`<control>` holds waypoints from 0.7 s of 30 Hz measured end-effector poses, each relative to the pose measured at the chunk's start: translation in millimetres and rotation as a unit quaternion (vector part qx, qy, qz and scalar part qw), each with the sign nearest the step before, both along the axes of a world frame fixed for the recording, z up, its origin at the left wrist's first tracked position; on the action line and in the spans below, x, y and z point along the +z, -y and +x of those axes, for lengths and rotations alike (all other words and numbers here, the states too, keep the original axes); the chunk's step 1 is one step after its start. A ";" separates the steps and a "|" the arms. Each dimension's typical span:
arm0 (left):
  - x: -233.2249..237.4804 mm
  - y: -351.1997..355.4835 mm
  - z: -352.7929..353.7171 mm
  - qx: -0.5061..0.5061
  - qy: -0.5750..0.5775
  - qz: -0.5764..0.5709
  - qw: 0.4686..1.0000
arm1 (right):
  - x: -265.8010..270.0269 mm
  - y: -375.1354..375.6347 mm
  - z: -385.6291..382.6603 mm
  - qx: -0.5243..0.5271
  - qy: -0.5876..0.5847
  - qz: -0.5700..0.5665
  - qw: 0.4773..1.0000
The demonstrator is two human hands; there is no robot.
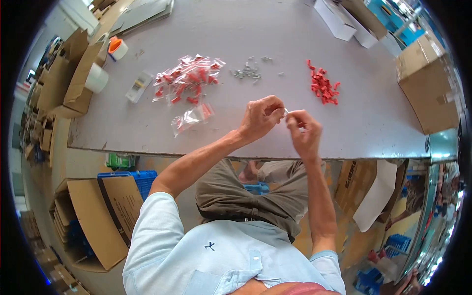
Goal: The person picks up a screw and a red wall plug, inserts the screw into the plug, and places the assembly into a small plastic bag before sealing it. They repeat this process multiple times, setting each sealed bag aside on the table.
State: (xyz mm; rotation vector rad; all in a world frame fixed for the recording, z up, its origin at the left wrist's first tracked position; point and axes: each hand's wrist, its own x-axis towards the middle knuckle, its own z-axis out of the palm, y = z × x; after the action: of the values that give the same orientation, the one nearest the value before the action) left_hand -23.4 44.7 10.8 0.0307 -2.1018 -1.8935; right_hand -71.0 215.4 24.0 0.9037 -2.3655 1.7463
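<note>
Over the table's near side, my left hand (263, 117) and my right hand (305, 132) meet with fingers pinched. A small whitish piece (286, 112) shows between the fingertips; its kind is too small to tell, and the fingers hide the rest. Beyond my hands lies a loose scatter of small grey screws (247, 72). To the right of it is a heap of short red plastic pieces (323, 86). Left of the screws, clear plastic bags (189, 76) with red pieces inside are piled up. One more clear bag (192, 119) lies nearer the table edge.
On the grey table (236, 29), a clear packet (139, 87) and an orange-and-white tape roll (117, 48) lie left. Open cardboard boxes (73, 78) stand at the left edge, a closed carton (425, 83) at the right. White boxes (337, 19) sit at the back right.
</note>
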 end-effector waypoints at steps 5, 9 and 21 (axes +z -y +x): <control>-10.3 19.0 13.2 0.040 -0.080 -0.002 0.996 | 17.8 23.4 -57.7 0.014 0.004 0.030 0.999; -6.5 18.9 11.5 0.038 -0.136 -0.005 0.990 | 12.4 68.5 -90.2 0.104 -0.119 0.164 0.974; -3.3 21.5 9.2 0.029 -0.146 -0.060 0.987 | 2.7 130.4 -123.6 0.168 -0.126 0.298 0.931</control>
State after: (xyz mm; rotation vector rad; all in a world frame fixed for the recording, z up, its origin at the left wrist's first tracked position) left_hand -14.2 23.2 7.5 -0.1973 -1.9867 -1.6229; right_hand -194.6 85.1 26.7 1.5765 -2.7070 0.8736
